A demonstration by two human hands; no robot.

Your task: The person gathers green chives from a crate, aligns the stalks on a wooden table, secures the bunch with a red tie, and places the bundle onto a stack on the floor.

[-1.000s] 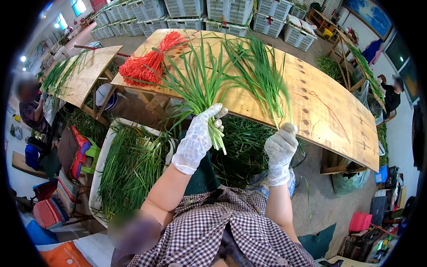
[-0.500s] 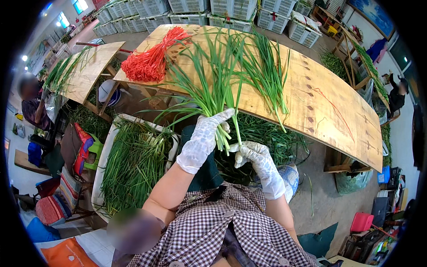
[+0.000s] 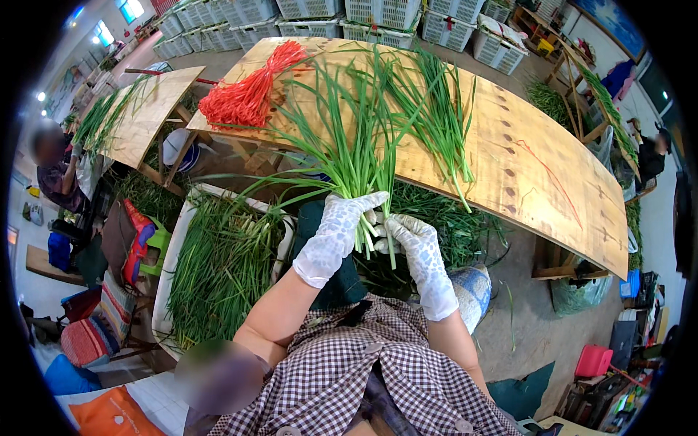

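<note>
A fanned bunch of garlic chives [image 3: 352, 166] is gripped near its pale stem ends by my left hand [image 3: 336, 231], in a thin whitish glove. The leaves reach up over the table's near edge. Close on its right, my gloved right hand [image 3: 419, 253] pinches a garlic chive stalk [image 3: 392, 256] against the bunch's right side, its cut end hanging lower than the others. Another loose row of garlic chives [image 3: 442, 123] lies on the wooden table [image 3: 520, 145], to the right of the held bunch.
A bundle of red ties [image 3: 243, 98] lies on the table's left, one loose red strand [image 3: 549, 178] farther right. A white tub [image 3: 166, 291] full of greens stands at my left. More greens [image 3: 451, 225] lie beneath the table edge. White crates [image 3: 378, 16] are stacked behind; a person [image 3: 57, 171] works far left.
My right hand has moved up slightly, closer to my left, and its stalk now sits against the bunch. My left hand keeps its hold, shifted slightly down.
</note>
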